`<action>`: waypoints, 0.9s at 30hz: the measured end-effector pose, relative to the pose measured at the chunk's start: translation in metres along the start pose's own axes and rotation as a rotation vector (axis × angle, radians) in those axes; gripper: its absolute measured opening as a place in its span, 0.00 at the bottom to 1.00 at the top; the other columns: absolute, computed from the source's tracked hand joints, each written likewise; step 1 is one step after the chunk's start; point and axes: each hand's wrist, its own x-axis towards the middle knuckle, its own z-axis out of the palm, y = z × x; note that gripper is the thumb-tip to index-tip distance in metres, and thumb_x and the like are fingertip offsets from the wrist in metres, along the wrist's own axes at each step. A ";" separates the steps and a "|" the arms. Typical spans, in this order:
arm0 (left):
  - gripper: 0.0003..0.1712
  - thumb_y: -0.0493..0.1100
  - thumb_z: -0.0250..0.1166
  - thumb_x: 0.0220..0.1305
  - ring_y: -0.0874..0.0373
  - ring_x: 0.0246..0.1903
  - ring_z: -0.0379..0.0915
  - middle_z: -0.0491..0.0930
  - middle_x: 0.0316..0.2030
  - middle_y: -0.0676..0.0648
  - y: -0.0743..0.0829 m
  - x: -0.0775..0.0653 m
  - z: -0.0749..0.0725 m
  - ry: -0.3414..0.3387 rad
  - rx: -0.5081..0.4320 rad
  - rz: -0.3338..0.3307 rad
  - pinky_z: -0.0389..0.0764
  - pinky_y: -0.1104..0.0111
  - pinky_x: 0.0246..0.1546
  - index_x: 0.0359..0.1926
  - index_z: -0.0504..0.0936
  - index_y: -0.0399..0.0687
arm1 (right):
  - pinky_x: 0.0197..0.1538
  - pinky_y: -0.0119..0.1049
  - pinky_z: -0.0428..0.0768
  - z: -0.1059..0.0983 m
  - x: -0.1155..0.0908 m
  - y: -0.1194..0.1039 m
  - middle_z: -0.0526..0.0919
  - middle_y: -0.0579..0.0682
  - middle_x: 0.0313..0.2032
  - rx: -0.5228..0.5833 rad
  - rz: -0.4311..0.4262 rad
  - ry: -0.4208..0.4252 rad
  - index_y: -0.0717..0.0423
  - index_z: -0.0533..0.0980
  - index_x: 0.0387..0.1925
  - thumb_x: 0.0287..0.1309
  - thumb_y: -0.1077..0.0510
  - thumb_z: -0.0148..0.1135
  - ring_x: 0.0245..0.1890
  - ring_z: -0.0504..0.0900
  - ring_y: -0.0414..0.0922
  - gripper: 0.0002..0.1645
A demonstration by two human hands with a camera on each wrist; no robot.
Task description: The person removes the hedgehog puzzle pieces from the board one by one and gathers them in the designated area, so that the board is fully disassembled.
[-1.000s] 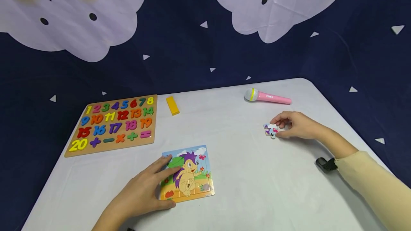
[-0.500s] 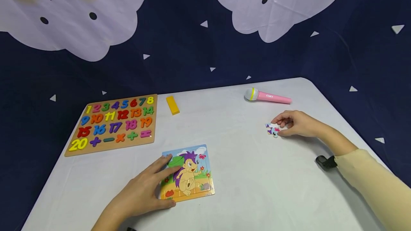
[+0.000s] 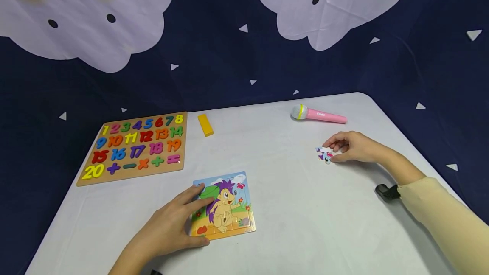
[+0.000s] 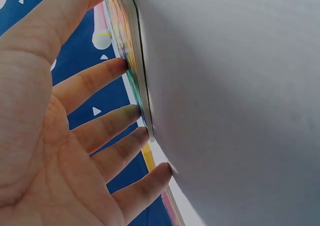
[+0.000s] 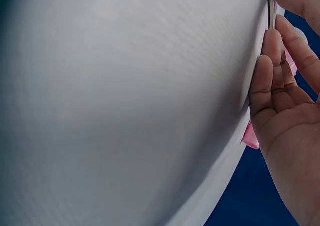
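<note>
A square hedgehog jigsaw puzzle [image 3: 237,207] lies flat near the front middle of the white table. Over its left side my left hand [image 3: 164,228] rests with fingers spread and nearly straight, the thumb along the lower edge. The left wrist view has those fingertips against the puzzle's face and edge [image 4: 137,60]. Off to the right, my right hand [image 3: 357,147] pinches a small puzzle piece [image 3: 324,155] between thumb and index finger, low at the tabletop. It has purple, light blue and a pink butterfly on it. In the right wrist view only its thin edge shows between the fingertips.
A wooden number board [image 3: 133,173] lies at the back left, a yellow block [image 3: 206,125] beside it. Behind my right hand lies a pink toy microphone [image 3: 324,116]. A dark blue cloth with clouds [image 3: 214,54] hangs behind the table.
My right hand and the piece have shifted slightly up and to the right since a second ago, then held still. My left hand and the puzzle have stayed in place.
</note>
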 end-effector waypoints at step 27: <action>0.52 0.65 0.87 0.45 0.36 0.81 0.60 0.64 0.82 0.44 0.000 -0.002 0.001 0.004 -0.058 0.008 0.74 0.38 0.73 0.72 0.81 0.63 | 0.38 0.25 0.80 -0.011 -0.006 0.007 0.82 0.49 0.36 0.019 -0.027 -0.011 0.62 0.86 0.54 0.55 0.63 0.82 0.34 0.78 0.34 0.24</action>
